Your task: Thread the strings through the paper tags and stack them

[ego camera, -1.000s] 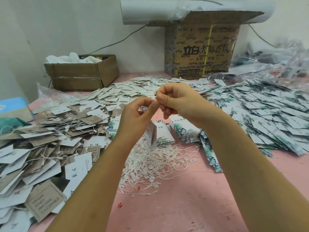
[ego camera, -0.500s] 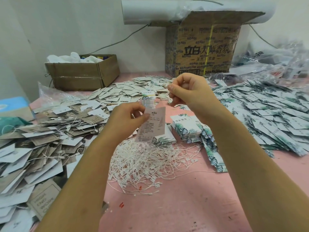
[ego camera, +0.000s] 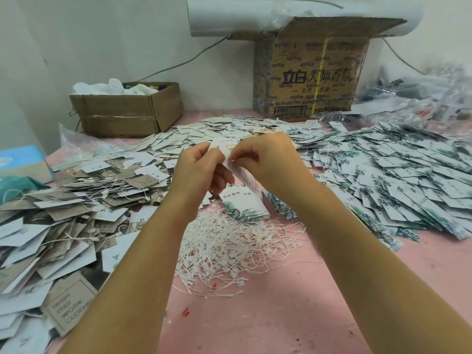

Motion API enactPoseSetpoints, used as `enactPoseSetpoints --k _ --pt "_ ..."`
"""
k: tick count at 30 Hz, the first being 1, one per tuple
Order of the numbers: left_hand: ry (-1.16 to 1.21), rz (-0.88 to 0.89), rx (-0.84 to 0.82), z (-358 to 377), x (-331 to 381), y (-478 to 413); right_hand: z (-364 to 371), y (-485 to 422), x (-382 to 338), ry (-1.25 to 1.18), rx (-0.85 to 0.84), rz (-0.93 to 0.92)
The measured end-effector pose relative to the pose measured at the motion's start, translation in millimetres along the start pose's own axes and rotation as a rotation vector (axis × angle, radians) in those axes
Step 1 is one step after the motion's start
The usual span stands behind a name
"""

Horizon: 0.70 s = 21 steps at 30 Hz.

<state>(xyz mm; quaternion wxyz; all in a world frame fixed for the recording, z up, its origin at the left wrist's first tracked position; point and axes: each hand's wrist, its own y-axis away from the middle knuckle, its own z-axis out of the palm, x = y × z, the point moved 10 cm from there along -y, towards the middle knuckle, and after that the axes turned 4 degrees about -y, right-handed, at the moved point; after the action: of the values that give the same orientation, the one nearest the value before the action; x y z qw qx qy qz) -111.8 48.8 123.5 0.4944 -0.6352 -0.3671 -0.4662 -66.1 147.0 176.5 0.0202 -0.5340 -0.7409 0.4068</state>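
Above the middle of the pink table, my left hand and my right hand meet around one white printed paper tag. The left hand holds the tag from the left. The right hand's fingertips pinch at the tag's upper part; the string there is too thin to make out. Below the hands lies a tangle of white strings. A small neat stack of leaf-printed tags sits just beyond the strings.
Grey and white tags with strings are heaped on the left, leaf-printed tags on the right, more white tags at the back. Two cardboard boxes stand by the wall. A blue box sits at the far left.
My right hand, which had drawn up and away to the right, has come back down to the tag. The left hand has lifted the tag up to meet it.
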Motion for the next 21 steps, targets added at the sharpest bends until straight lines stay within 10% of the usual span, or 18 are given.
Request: enactPoseSetpoints --k 13,21 --pt "0.373 -0.209 0.175 -13 -18 0 33 5 -7 0.131 -0.264 -0.064" --pt "-0.211 -0.146 0.045 -8 -39 -4 -2 0 41 0.106 -0.023 0.229"
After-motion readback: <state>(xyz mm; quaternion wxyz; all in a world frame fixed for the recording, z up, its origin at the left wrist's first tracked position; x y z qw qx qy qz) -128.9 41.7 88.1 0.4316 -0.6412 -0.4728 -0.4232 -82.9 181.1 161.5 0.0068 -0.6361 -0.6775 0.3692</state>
